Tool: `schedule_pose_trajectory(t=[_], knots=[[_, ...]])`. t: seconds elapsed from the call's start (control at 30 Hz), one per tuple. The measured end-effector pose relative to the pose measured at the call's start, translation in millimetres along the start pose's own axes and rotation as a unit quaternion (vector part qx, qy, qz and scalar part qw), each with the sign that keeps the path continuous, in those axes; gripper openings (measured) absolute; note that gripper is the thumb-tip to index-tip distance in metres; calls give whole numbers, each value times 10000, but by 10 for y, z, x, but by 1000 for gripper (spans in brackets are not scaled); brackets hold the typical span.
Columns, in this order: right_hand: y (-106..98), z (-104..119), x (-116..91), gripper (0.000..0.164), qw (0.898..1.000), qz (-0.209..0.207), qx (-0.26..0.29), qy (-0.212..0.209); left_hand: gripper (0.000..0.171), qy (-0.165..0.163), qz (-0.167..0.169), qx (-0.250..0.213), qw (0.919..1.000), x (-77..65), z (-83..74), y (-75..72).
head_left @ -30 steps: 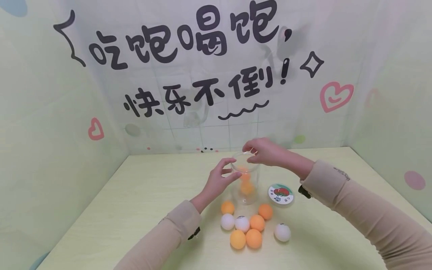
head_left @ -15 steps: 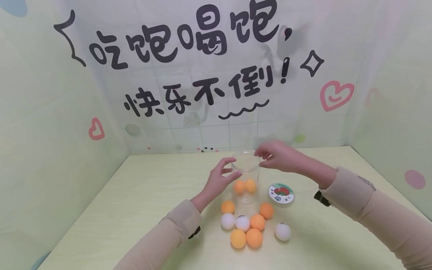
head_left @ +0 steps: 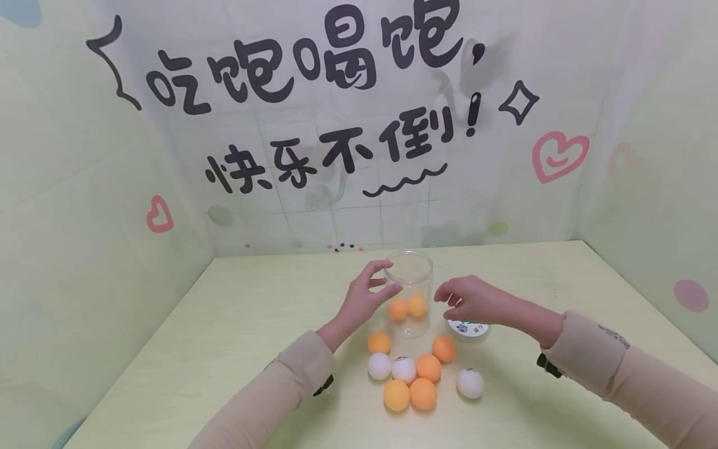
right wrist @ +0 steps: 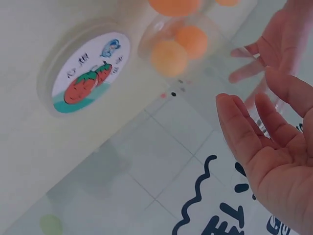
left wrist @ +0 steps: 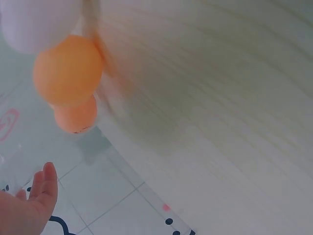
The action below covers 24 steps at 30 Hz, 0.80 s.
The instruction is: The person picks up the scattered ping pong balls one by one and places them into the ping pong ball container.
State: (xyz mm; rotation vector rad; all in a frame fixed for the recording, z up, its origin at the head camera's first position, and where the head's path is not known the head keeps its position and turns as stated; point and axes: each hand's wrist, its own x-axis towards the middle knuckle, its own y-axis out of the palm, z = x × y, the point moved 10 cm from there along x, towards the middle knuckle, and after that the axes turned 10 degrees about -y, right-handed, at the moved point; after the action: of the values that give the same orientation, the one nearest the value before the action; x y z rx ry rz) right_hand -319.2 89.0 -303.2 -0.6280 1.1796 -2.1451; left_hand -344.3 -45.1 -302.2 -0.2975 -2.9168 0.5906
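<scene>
A clear cylindrical jar (head_left: 414, 284) stands upright on the table, its top uncovered. Two orange ping-pong balls (head_left: 417, 305) lie side by side at its bottom. My left hand (head_left: 361, 299) holds the jar near the rim, thumb in front and fingers at the left side. To the right of the jar, my right hand (head_left: 479, 300) hovers with loosely bent fingers and holds nothing. Under it lies a round lid (head_left: 470, 328) with a strawberry print, partly hidden in the head view and fully seen in the right wrist view.
In front of the jar sit several orange ping-pong balls (head_left: 423, 394) and white ones (head_left: 379, 366), closely grouped. One white ball (head_left: 470, 383) lies apart to the right. Printed curtains (head_left: 314, 224) enclose the table (head_left: 185, 368) at the back and sides.
An orange ball dropped inside the jar, and both balls now rest level. My right hand left the jar's mouth, moving right and down over the lid. The left hand kept still.
</scene>
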Motion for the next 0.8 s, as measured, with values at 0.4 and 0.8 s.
schedule_pose_trajectory(t=[0.4, 0.8], knots=[[458, -126, -56, 27, 9988, 479, 44, -127, 45, -71, 4, -10, 10000, 0, 3, 1], [605, -161, -74, 28, 9962, 654, -500, -273, 45, -102, -4, 14, 9999, 0, 7, -5]])
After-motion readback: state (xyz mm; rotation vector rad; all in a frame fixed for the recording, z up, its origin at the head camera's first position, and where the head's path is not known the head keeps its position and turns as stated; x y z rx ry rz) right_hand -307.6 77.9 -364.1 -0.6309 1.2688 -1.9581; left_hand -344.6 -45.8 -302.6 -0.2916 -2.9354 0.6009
